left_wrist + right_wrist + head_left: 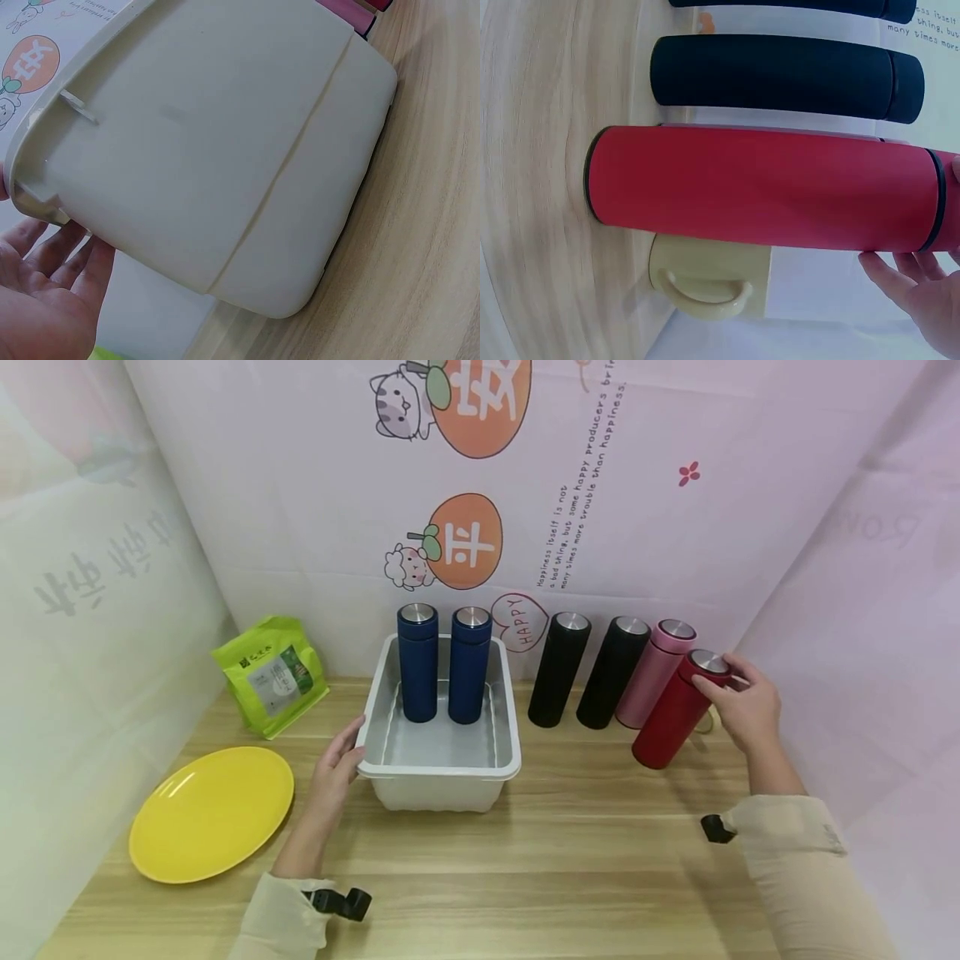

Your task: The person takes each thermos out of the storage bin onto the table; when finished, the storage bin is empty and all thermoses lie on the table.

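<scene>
1. One yellow plate (212,815) is lying on the wooden surface (570,860).
2. One green bag (273,677) is standing behind the plate, its printed label facing forward.
3. The left grip (337,768) is closing on the left rim of the tub, thumb at the edge and fingers underneath it.
4. One pale tub (437,793) is sitting on the surface, its opening facing up.
5. Two blue bottles (419,672) are standing upright side by side inside the tub, lids up.
6. Two black bottles (558,677) are standing upright right of the tub, lids up.
7. One pink bottle (652,681) is standing just beside them, partly hidden.
8. One red bottle (678,714) is occupying the near right of this row, its lid pointing up and its long axis running nearly vertical; whether its base is touching the surface, I cannot tell.
9. One beige mug (712,274) is sitting behind the red bottle.
10. The right grip (750,706) is holding the red bottle near its lid, between thumb and fingers.
</scene>
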The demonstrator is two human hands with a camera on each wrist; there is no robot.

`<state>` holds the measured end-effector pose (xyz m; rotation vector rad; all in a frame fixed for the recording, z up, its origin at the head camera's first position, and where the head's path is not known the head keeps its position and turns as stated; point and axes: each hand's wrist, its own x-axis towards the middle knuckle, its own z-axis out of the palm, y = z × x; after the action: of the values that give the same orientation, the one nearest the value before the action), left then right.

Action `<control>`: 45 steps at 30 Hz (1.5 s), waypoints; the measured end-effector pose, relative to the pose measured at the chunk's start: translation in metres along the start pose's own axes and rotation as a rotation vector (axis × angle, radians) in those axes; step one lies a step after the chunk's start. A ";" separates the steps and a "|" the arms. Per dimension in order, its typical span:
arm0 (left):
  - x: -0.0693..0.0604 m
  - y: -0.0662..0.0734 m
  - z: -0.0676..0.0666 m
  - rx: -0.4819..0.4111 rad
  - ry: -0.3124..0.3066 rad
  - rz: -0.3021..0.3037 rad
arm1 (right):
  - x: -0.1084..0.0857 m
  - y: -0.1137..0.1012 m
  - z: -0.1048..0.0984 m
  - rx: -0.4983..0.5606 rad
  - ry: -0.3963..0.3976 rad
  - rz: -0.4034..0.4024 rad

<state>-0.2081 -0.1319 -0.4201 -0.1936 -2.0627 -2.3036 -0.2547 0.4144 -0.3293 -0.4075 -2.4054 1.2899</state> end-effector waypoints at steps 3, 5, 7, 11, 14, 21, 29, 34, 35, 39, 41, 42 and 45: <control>0.000 0.000 0.000 -0.002 -0.005 0.000 | -0.001 -0.002 -0.003 -0.027 -0.016 -0.019; 0.001 0.000 0.000 0.000 -0.006 0.001 | -0.003 -0.005 -0.004 -0.060 0.006 -0.060; 0.001 -0.001 -0.001 0.003 -0.005 0.004 | -0.005 -0.013 -0.005 -0.094 0.043 -0.108; 0.000 -0.003 -0.001 0.010 0.000 0.022 | -0.010 -0.037 -0.003 -0.130 0.063 -0.176; 0.000 -0.004 0.000 0.014 0.013 0.039 | -0.010 -0.059 0.003 -0.113 0.052 -0.215; 0.000 -0.001 0.000 0.013 0.018 0.004 | -0.004 -0.103 0.036 -0.053 0.005 -0.342; 0.000 0.002 0.001 0.008 0.009 -0.028 | 0.003 -0.143 0.087 -0.017 -0.102 -0.418; 0.000 0.001 0.000 0.017 0.009 -0.026 | 0.007 -0.162 0.116 0.005 -0.186 -0.442; 0.000 0.001 0.000 0.019 0.010 -0.026 | 0.007 -0.165 0.121 0.008 -0.206 -0.445; 0.001 -0.001 -0.001 0.015 0.011 -0.020 | 0.007 -0.176 0.140 -0.024 -0.267 -0.461; 0.002 -0.002 -0.001 0.014 0.014 -0.016 | 0.007 -0.179 0.150 -0.039 -0.295 -0.469; 0.002 -0.002 -0.001 0.013 0.015 -0.015 | 0.006 -0.181 0.154 -0.051 -0.306 -0.471; 0.001 -0.002 0.000 0.018 0.017 -0.016 | 0.004 -0.183 0.168 -0.043 -0.356 -0.452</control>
<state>-0.2096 -0.1321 -0.4218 -0.1574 -2.0841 -2.2864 -0.3491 0.1953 -0.2604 0.3720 -2.6015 1.1757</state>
